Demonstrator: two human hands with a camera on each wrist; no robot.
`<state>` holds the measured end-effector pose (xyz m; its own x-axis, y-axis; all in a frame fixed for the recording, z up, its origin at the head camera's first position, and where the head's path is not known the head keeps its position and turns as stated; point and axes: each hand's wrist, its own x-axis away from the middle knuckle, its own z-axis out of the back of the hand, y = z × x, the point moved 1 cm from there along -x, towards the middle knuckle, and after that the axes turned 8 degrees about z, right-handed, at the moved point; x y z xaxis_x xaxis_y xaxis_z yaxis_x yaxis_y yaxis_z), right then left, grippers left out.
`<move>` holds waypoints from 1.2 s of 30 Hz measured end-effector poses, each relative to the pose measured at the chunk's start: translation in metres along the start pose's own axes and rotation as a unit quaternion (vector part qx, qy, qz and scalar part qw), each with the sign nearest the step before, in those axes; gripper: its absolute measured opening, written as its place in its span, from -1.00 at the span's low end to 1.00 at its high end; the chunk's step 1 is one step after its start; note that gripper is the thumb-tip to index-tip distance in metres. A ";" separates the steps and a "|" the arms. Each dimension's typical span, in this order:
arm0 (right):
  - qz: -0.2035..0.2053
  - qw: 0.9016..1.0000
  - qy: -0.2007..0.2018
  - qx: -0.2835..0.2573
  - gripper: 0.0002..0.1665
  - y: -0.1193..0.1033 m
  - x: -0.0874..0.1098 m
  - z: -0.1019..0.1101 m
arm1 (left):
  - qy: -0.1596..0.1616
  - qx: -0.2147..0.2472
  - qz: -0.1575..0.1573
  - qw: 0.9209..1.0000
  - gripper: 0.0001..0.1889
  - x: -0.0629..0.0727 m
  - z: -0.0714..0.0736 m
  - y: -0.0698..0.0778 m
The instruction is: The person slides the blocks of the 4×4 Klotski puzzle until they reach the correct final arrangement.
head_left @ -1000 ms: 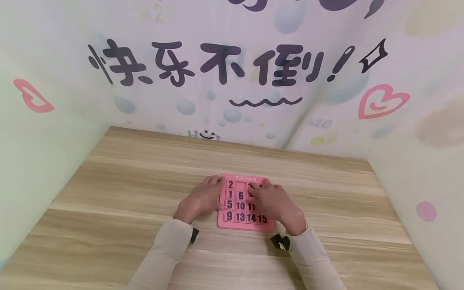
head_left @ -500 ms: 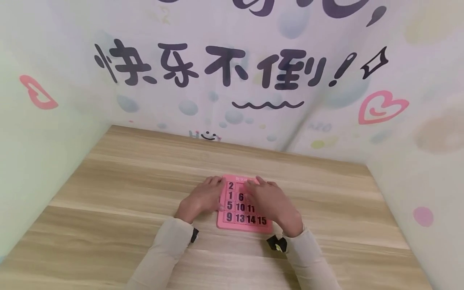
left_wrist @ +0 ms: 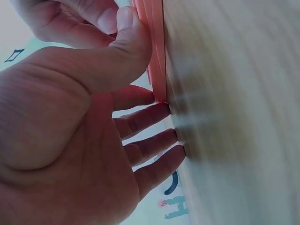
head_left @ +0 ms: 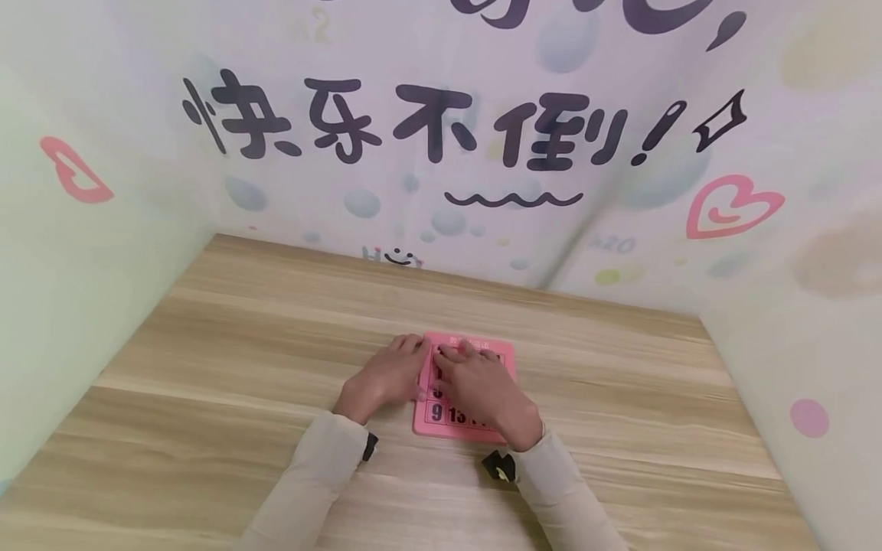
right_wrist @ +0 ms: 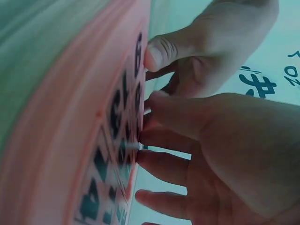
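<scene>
A pink sliding number puzzle (head_left: 463, 434) lies on the wooden table, its black numbers partly covered by the right hand. My left hand (head_left: 390, 375) rests along its left edge. The left wrist view shows the thumb (left_wrist: 125, 33) against the puzzle's side, index fingertip near the corner and the other fingertips down at the table. My right hand (head_left: 485, 386) reaches over the tiles, fingertips at the upper left of the grid. In the right wrist view its loosely extended fingers (right_wrist: 164, 166) touch the tile face, close to the left thumb (right_wrist: 157, 56).
The wood-grain table (head_left: 262, 306) extends on all sides of the puzzle. Behind it hangs a white printed backdrop (head_left: 413, 46) with dark lettering, and pale walls stand left and right. Dark straps (head_left: 501, 465) show at both cuffs.
My right hand has slid left across the puzzle, from the right-hand columns to the upper left tiles, uncovering the upper right corner. The left hand stays at the left edge.
</scene>
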<state>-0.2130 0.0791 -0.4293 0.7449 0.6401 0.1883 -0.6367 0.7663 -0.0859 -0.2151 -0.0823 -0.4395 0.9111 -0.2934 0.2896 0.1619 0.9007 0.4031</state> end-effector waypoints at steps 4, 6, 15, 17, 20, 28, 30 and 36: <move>-0.006 1.000 -0.005 -0.010 -0.36 0.002 0.002 0.002 | -0.001 0.002 0.001 1.000 -0.13 0.000 0.001 0.000; -0.011 1.000 -0.010 -0.014 -0.36 0.004 0.003 0.003 | -0.001 0.002 0.000 1.000 -0.12 0.001 0.001 0.000; -0.030 0.999 -0.025 -0.022 -0.38 0.013 0.007 0.007 | 0.001 0.002 -0.003 1.000 -0.11 -0.001 0.000 -0.001; -0.036 0.999 -0.029 -0.027 -0.39 0.014 0.007 0.008 | 0.001 0.005 -0.003 1.000 -0.11 0.000 0.000 -0.001; -0.035 0.999 -0.030 -0.029 -0.40 0.016 0.008 0.009 | 0.003 0.012 -0.004 1.000 -0.11 0.000 0.000 -0.001; -0.047 0.997 -0.034 -0.045 -0.45 0.019 0.009 0.010 | 0.004 0.018 -0.003 1.000 -0.11 0.001 0.001 0.000; -0.048 0.997 -0.034 -0.051 -0.45 0.020 0.010 0.010 | 0.003 0.016 -0.003 1.000 -0.10 0.001 0.002 0.000; -0.037 0.998 -0.035 -0.042 -0.46 0.017 0.014 0.014 | -0.001 0.014 0.000 1.000 -0.09 0.001 0.002 0.000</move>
<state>-0.2160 0.1002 -0.4148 0.7721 0.5781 0.2639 -0.5593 0.8154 -0.1494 -0.2148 -0.0827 -0.4374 0.9105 -0.2946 0.2902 0.1524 0.8914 0.4268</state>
